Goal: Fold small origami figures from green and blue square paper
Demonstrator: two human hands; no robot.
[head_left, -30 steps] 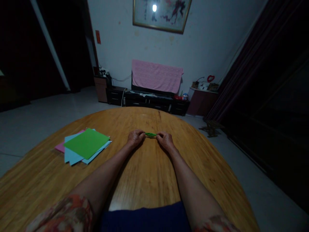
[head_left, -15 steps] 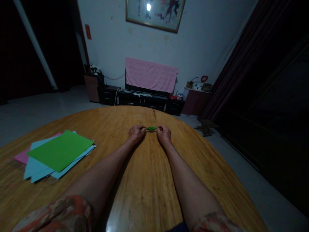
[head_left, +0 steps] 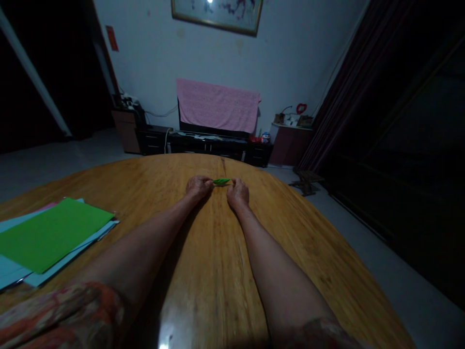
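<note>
A small piece of folded green paper (head_left: pixel 221 182), narrow and pointed like a little boat, is held just above the far half of the wooden table. My left hand (head_left: pixel 199 186) pinches its left end between thumb and fingers. At the paper's right tip, my right hand (head_left: pixel 239 192) has its fingers curled, the fingertips at or very near the point. Whether that contact is firm is too small to make out.
A stack of coloured sheets, a green sheet (head_left: pixel 58 232) on top of blue and pink ones, lies at the left on the round wooden table (head_left: pixel 203 271). Beyond the table stand a low black cabinet (head_left: pixel 152 140) and a screen under a pink cloth (head_left: pixel 218 106).
The view has shifted, so the sheets sit further left and lower. Both hands stay at the folded paper; the right fingertips have moved slightly outward at its tip.
</note>
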